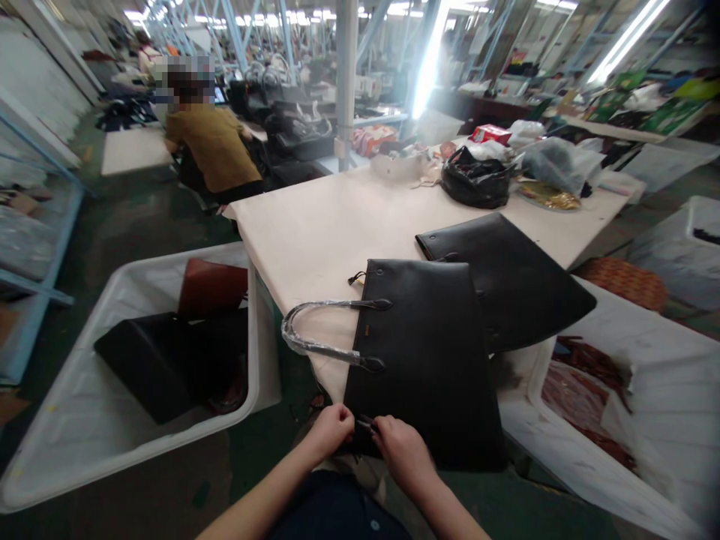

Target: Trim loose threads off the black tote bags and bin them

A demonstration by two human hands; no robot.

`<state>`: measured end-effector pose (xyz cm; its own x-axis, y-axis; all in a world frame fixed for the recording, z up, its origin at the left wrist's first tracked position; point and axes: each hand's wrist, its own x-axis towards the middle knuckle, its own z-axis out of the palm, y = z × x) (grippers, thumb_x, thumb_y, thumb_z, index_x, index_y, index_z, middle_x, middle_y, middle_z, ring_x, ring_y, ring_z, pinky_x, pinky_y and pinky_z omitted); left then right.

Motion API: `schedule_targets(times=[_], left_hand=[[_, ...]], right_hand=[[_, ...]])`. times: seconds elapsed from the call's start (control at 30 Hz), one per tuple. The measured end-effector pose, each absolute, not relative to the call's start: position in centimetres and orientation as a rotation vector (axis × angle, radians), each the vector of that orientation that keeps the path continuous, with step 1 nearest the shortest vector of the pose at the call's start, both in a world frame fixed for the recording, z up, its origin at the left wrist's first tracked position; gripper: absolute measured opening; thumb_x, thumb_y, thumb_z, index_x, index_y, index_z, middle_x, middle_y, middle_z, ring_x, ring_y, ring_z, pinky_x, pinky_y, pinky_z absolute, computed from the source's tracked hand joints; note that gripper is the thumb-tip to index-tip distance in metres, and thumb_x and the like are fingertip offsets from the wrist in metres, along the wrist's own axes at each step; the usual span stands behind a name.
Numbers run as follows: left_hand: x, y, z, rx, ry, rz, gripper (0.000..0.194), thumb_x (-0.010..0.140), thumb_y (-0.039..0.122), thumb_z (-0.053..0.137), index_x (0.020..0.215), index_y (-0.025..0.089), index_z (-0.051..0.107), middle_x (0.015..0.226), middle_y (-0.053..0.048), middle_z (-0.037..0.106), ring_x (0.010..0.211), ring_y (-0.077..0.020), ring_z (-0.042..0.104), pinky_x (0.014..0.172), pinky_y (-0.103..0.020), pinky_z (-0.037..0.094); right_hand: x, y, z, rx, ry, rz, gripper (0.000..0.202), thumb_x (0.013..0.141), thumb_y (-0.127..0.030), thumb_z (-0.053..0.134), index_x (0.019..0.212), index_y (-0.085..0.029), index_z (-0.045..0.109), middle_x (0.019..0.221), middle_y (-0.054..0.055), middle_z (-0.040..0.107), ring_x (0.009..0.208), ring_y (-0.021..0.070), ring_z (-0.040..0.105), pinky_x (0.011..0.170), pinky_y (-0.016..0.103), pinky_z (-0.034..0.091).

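Note:
A black leather handbag point(427, 360) lies flat on the near corner of a cream-topped table point(315, 232), its plastic-wrapped handle point(315, 330) pointing left off the edge. My left hand point(331, 429) and my right hand point(402, 450) meet at the bag's near lower corner, both pinching a small dark part there. What the fingers grip is too small to make out. A second black bag point(511, 274) lies flat just behind the first, partly under it.
A white bin point(112, 442) on the left holds a black bag point(169, 360) and a brown bag point(211, 285). Another white bin point(635, 420) on the right holds reddish-brown pieces. Black plastic bags point(475, 180) and clutter sit at the table's far end. A person in an ochre top point(214, 146) sits beyond.

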<state>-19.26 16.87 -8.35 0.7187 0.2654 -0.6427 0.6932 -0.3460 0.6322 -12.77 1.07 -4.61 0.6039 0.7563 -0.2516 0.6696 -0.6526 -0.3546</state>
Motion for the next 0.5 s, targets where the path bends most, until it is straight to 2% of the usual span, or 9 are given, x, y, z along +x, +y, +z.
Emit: schedule_targets(times=[0.27, 0.33, 0.4, 0.5], left_hand=[[-20.2, 17.9, -8.3, 1.926, 0.692, -0.438, 0.013, 0.081, 0.021, 0.042, 0.071, 0.016, 0.049, 0.06, 0.002, 0.058, 0.053, -0.0116, 0.058, 0.051, -0.022, 0.045], [-20.0, 19.9, -7.4, 2.054, 0.673, -0.388, 0.013, 0.079, 0.021, 0.043, 0.068, 0.017, 0.049, 0.062, 0.0, 0.058, 0.058, -0.0142, 0.058, 0.056, -0.024, 0.045], [-18.9, 22.4, -6.1, 2.224, 0.662, -0.29, 0.012, 0.078, 0.019, 0.042, 0.073, 0.017, 0.052, 0.073, -0.004, 0.06, 0.072, -0.0181, 0.059, 0.069, -0.03, 0.046], [-15.3, 25.7, -4.4, 2.457, 0.596, -0.121, 0.023, 0.081, 0.016, 0.038, 0.099, 0.016, 0.052, 0.11, -0.011, 0.054, 0.105, -0.0223, 0.049, 0.094, -0.037, 0.035]], right_hand=[[-12.2, 0.8, -4.6, -2.535, -1.125, 0.595, 0.016, 0.084, -0.015, 0.042, 0.083, -0.02, 0.057, 0.08, 0.005, 0.064, 0.074, 0.0208, 0.059, 0.064, 0.03, 0.042], [-11.9, 0.4, -4.1, -2.514, -1.047, 0.591, 0.015, 0.085, -0.018, 0.041, 0.086, -0.02, 0.056, 0.082, 0.004, 0.064, 0.076, 0.0191, 0.06, 0.066, 0.029, 0.044], [-11.3, 0.0, -3.5, -2.494, -0.967, 0.576, 0.015, 0.086, -0.023, 0.04, 0.091, -0.021, 0.054, 0.085, 0.003, 0.064, 0.078, 0.0167, 0.061, 0.068, 0.026, 0.046], [-9.4, -0.1, -2.8, -2.418, -0.758, 0.531, 0.019, 0.086, -0.031, 0.04, 0.098, -0.021, 0.051, 0.089, 0.003, 0.065, 0.082, 0.0158, 0.062, 0.07, 0.025, 0.048]])
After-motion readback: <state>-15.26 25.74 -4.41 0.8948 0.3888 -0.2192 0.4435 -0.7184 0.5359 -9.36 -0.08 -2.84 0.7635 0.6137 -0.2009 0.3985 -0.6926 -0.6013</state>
